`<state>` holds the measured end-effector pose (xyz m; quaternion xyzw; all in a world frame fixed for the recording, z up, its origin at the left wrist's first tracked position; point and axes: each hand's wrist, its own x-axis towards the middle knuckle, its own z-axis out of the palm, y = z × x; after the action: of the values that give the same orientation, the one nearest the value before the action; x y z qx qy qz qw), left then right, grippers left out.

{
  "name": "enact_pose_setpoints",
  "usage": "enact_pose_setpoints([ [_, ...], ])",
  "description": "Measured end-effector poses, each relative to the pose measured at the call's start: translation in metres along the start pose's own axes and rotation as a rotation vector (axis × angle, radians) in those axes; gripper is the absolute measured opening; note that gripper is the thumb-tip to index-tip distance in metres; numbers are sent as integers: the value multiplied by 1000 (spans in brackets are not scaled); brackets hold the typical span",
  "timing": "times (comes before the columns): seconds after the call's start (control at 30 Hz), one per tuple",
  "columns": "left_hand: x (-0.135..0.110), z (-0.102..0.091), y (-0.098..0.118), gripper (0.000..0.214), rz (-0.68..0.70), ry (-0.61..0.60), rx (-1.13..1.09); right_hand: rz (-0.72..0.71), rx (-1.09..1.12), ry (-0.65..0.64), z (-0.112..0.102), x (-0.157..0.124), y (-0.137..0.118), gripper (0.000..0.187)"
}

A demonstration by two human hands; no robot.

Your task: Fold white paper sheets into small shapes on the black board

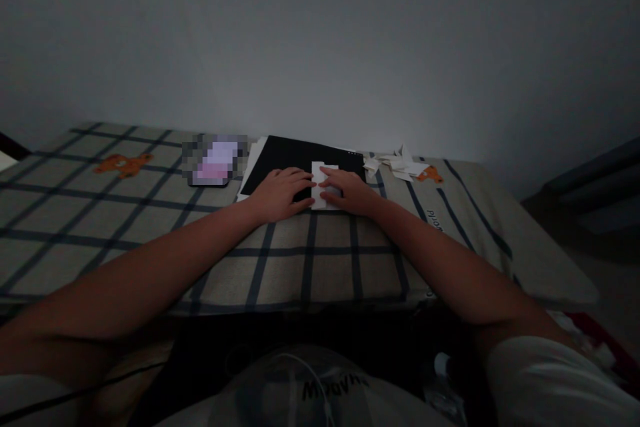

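A small piece of folded white paper (pixel 317 195) lies on a black folder or board (pixel 295 155) near the front of the table. My left hand (pixel 283 195) rests on the black surface, fingers stretched toward the paper and fingertips at its left edge. From the other side my right hand (pixel 353 192) reaches in, its spread fingertips pressing on the paper's right part. Both palms face down, and neither hand is closed around anything. White sheets (pixel 254 159) stick out from under the black folder.
A phone (pixel 213 170) with a lit, blurred screen lies left of the folder. Several folded white paper pieces (pixel 400 163) are heaped to the right. A checked cloth (pixel 150 213) with bear prints covers the table, which stands against a grey wall (pixel 310 40).
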<state>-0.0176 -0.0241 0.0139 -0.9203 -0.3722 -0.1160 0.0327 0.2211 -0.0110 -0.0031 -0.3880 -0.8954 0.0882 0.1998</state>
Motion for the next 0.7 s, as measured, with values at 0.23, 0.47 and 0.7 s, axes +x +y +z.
enact_pose_setpoints([
  [0.23,-1,1,0,45,8,-2,-10,5,-34,17,-1,0,-2,42],
  [0.47,0,2,0,45,4,-11,-3,0,-51,14,2,0,0,45],
  [0.7,-1,1,0,45,3,-10,0,-12,-41,11,2,0,1,43],
])
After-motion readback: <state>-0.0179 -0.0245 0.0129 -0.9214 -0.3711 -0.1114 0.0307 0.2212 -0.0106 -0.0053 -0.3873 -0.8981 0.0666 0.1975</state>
